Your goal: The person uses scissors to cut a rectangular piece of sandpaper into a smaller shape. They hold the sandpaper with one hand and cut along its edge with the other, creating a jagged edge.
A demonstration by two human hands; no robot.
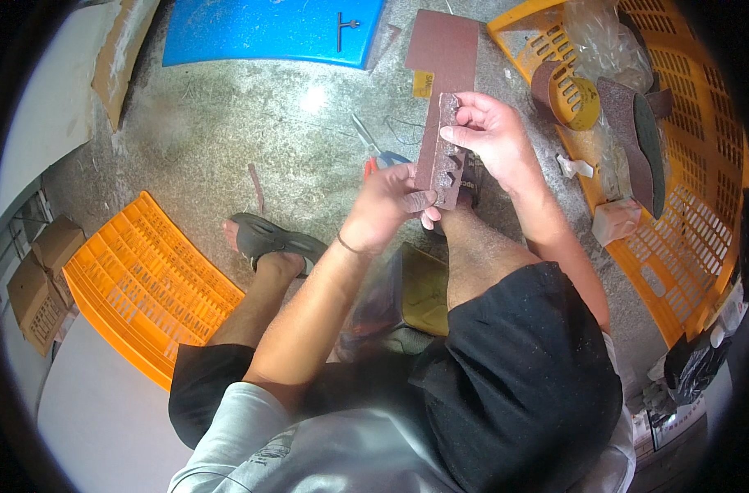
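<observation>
Both my hands hold a brown sandpaper strip [428, 156] above my right leg. Its right side has a torn pale edge and several dark jagged notches or bits, too small to tell which. My left hand [381, 204] pinches the strip's lower end between thumb and fingers. At the upper end, my right hand [496, 141] grips it with the thumb in front and the fingers behind. Just beyond my left hand lies a pair of scissors [364, 131], partly hidden by that hand. A larger brown sandpaper sheet [444, 41] lies on the floor past the strip.
A blue panel [251, 33] bearing a dark T-shaped tool [339, 34] lies ahead. Orange slatted crates stand at left [152, 283] and right [686, 131]. On the right crate are curled sanding belts [629, 140], clear plastic [596, 33] and a pale block [617, 222].
</observation>
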